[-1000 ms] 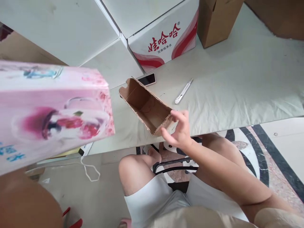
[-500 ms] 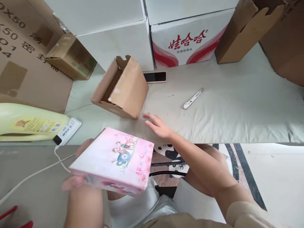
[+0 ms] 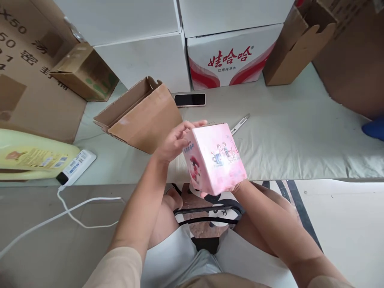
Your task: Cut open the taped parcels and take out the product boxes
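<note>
A pink gift box (image 3: 220, 158) with a cartoon drawing is held tilted over the table's front edge, above my lap. My left hand (image 3: 177, 140) grips its upper left side, fingers along the back edge. From below, my right hand (image 3: 235, 188) supports the box; most of its fingers are hidden behind it. An open brown cardboard box (image 3: 150, 120) stands just beyond my left hand, its flaps up. Partly covered by the pink box is a white utility knife (image 3: 241, 123) on the table.
A phone (image 3: 190, 99) lies before stacked white cartons (image 3: 231, 60). Another open cardboard box (image 3: 295, 52) stands at the back right. On the left are a small carton (image 3: 87, 74), a yellow bottle (image 3: 36, 156) and a white power strip (image 3: 79, 166) with a cable.
The pink box has moved right and up, turning to show another side. My right hand, free before, is now under it, and my left hand has shifted to its upper left side.
</note>
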`<state>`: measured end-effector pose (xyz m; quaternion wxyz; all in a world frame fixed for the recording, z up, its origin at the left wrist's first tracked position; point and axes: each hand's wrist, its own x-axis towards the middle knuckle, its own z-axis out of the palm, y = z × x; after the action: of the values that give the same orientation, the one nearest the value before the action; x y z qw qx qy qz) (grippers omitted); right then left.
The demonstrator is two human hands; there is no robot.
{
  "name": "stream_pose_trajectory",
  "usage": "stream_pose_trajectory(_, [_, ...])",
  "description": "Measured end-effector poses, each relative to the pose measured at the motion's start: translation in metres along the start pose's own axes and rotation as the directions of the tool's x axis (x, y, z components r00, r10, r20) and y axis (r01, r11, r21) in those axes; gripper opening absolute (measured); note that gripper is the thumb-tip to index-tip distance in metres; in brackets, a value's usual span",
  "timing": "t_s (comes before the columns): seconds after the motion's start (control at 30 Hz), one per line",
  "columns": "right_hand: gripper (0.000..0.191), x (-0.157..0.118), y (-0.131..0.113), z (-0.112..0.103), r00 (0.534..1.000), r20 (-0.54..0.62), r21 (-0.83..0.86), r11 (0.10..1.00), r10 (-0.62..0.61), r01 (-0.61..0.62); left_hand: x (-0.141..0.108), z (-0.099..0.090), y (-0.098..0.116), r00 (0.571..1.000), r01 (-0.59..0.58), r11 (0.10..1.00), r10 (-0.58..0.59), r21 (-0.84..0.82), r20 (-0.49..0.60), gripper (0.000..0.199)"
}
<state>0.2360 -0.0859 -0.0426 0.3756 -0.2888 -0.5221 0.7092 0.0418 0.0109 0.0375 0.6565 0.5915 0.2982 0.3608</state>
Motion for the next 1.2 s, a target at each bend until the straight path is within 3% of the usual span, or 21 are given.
stream_pose_trajectory(0.07, [0.088, 0.002, -0.006, -0.004, 0.999, 0.014, 0.219, 0.975, 0.043, -0.045, -0.006, -0.001, -0.005, 0.979, -0.02, 0.998, 0.031, 0.059, -0.2, 0.055])
stream_pose_trajectory(0.17, [0.09, 0.011, -0.01, -0.008, 0.982, -0.187, 0.344, 0.934, -0.028, 0.092, -0.025, 0.002, -0.019, 0.914, -0.041, 0.99, 0.092, 0.137, -0.394, 0.067])
stream_pose_trajectory(0.27, [0.098, 0.021, -0.004, -0.01, 0.911, -0.396, 0.22, 0.951, -0.117, 0.218, -0.04, 0.014, -0.033, 0.941, 0.005, 0.982, 0.06, 0.189, -0.334, 0.094])
stream_pose_trajectory(0.33, [0.098, 0.023, 0.004, -0.009, 0.871, -0.462, 0.114, 0.963, -0.166, 0.244, -0.042, 0.024, -0.038, 0.961, 0.075, 0.976, -0.015, 0.207, -0.276, 0.114])
stream_pose_trajectory(0.4, [0.097, 0.022, 0.009, -0.008, 0.835, -0.498, 0.005, 0.962, -0.234, 0.273, -0.039, 0.03, -0.037, 0.96, 0.127, 0.961, -0.057, 0.246, -0.272, 0.122])
stream_pose_trajectory(0.57, [0.097, 0.043, -0.012, -0.017, 0.781, -0.515, -0.121, 0.931, -0.355, 0.343, 0.002, 0.014, -0.013, 0.959, 0.052, 0.949, 0.039, 0.311, -0.28, 0.101])
stream_pose_trajectory(0.67, [0.101, 0.088, -0.047, -0.048, 0.772, -0.5, -0.162, 0.918, -0.392, 0.361, 0.05, -0.008, 0.008, 0.945, -0.036, 0.966, 0.116, 0.257, -0.304, 0.094])
stream_pose_trajectory(0.73, [0.099, 0.126, -0.075, -0.077, 0.775, -0.505, -0.216, 0.925, -0.38, 0.312, 0.086, -0.021, 0.022, 0.94, -0.048, 0.986, 0.098, 0.159, -0.328, 0.089])
stream_pose_trajectory(0.8, [0.079, 0.163, -0.101, -0.105, 0.798, -0.481, -0.254, 0.929, -0.364, 0.27, 0.119, -0.029, 0.036, 0.914, 0.034, 0.994, 0.011, 0.104, -0.406, 0.082])
stream_pose_trajectory(0.87, [0.053, 0.191, -0.12, -0.126, 0.796, -0.461, -0.307, 0.912, -0.392, 0.271, 0.142, -0.033, 0.046, 0.87, 0.07, 0.991, -0.006, 0.111, -0.493, 0.07])
stream_pose_trajectory(0.93, [0.041, 0.207, -0.13, -0.138, 0.774, -0.456, -0.365, 0.885, -0.44, 0.288, 0.153, -0.035, 0.052, 0.852, 0.061, 0.989, 0.018, 0.134, -0.524, 0.062])
stream_pose_trajectory(1.0, [0.041, 0.214, -0.133, -0.143, 0.758, -0.447, -0.419, 0.86, -0.474, 0.291, 0.157, -0.037, 0.054, 0.863, 0.046, 0.989, 0.032, 0.14, -0.504, 0.061])
stream_pose_trajectory(1.07, [0.038, 0.215, -0.134, -0.143, 0.764, -0.441, -0.424, 0.86, -0.471, 0.284, 0.156, -0.039, 0.056, 0.881, 0.042, 0.991, 0.025, 0.13, -0.472, 0.063])
stream_pose_trajectory(1.2, [0.031, 0.206, -0.132, -0.138, 0.799, -0.474, -0.275, 0.924, -0.37, 0.264, 0.148, -0.029, 0.062, 0.888, 0.068, 0.991, -0.008, 0.115, -0.459, 0.065])
